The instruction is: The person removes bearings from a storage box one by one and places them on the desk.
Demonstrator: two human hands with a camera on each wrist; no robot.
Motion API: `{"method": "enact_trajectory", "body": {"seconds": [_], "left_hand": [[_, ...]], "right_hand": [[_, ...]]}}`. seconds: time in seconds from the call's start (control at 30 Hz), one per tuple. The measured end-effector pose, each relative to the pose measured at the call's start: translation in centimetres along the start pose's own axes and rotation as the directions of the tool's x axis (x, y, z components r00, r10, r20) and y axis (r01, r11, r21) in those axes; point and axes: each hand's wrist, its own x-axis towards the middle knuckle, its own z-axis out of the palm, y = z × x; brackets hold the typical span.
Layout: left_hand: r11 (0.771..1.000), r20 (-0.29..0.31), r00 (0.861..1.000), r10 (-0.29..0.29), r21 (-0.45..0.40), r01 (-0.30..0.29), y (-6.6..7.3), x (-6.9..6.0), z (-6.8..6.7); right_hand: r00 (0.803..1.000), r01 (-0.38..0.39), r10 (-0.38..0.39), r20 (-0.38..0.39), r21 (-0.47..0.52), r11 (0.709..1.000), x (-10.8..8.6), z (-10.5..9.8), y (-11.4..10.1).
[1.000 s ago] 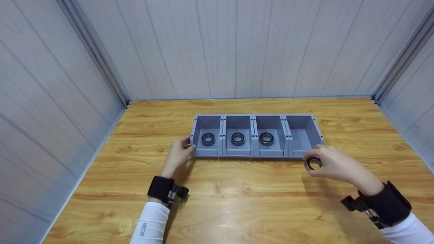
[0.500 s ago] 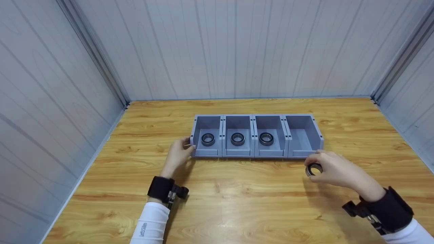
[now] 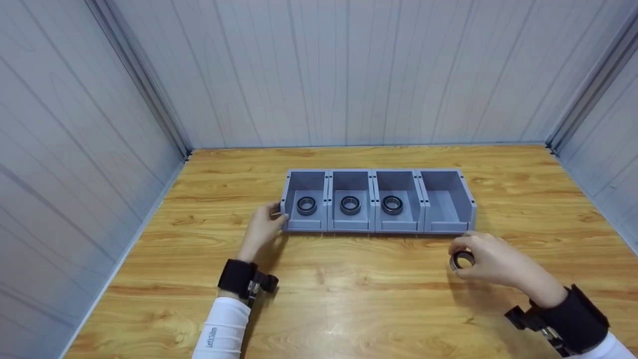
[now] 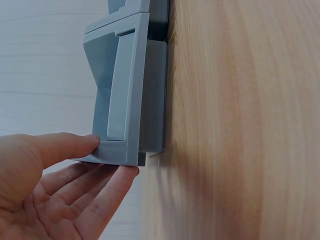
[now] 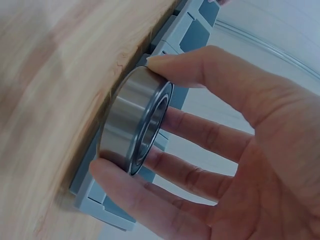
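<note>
My right hand pinches a ball bearing by its rim between thumb and forefinger, above the table in front of the rightmost bin, which holds nothing. With thumb and fingers, my left hand grips the front left corner of the leftmost bin. Several grey bins stand joined side by side in a row. One bearing lies flat in the leftmost bin, another bearing in the bin beside it, and a third bearing in the bin after that.
The bins stand on a wood-grain table. Behind them rises a pale panel wall, with further panels at the left and right. Each wrist wears a black strap with a small camera mount.
My right hand has drawn back slightly toward the near edge, away from the rightmost bin, still holding the bearing. The left hand keeps its grip on the bin corner without moving.
</note>
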Motion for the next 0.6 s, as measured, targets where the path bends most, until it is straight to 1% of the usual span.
{"method": "enact_trajectory", "body": {"seconds": [0.17,0.4,0.6], "left_hand": [[1.000,0.003,1.000,0.001,0.000,-0.001,0.1,0.0,0.0],[0.999,-0.013,1.000,0.025,0.030,-0.025,-0.2,0.2,0.1],[0.999,-0.018,1.000,0.022,0.036,-0.022,-0.2,0.2,0.1]], "right_hand": [[1.000,0.001,-0.001,-0.001,-0.008,1.000,-0.2,0.5,0.0],[1.000,0.001,-0.001,0.003,-0.011,1.000,-0.5,0.9,0.2],[1.000,0.004,-0.004,0.024,0.002,1.000,-0.7,1.2,0.5]]}}
